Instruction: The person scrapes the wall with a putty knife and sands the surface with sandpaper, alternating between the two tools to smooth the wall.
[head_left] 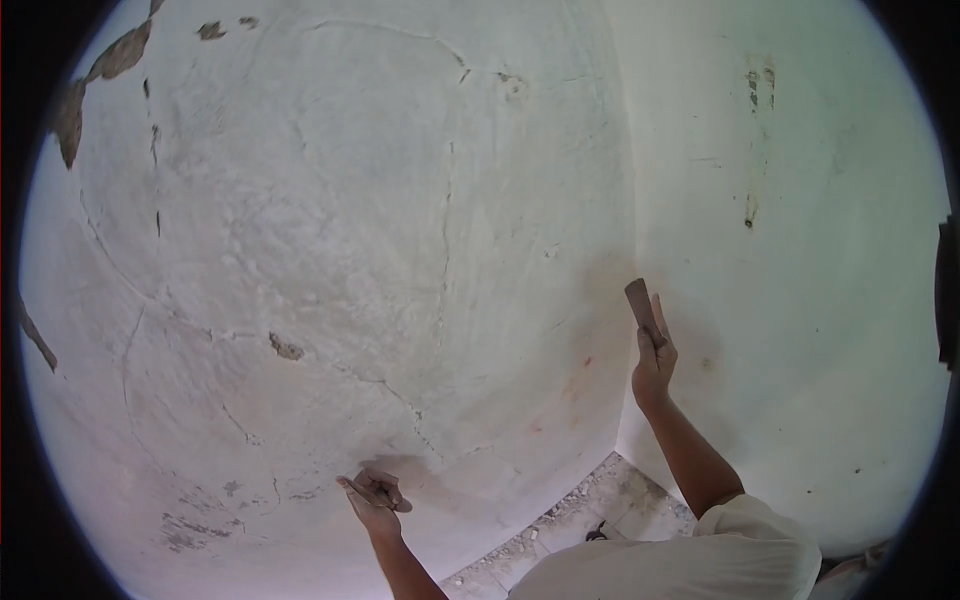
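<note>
My right hand [653, 365] is raised beside the corner where two walls meet, closed around a flat, brown scraper-like tool [637, 298] that widens towards its upper end. One finger stretches up along the tool. Lower on the left, my left hand [375, 505] is close to the cracked wall [330, 200], with its fingers curled around a thin, flat brownish piece [372, 492]. I cannot tell what kind of thing that piece is. Both hands cast soft shadows on the plaster.
Cracks and chipped spots, including a small hole [286, 347], mark the left wall. The right wall [810, 300] has two scraped streaks [752, 140]. Rubble [545, 525] lies along the floor at the wall's foot, near a small dark object [597, 532].
</note>
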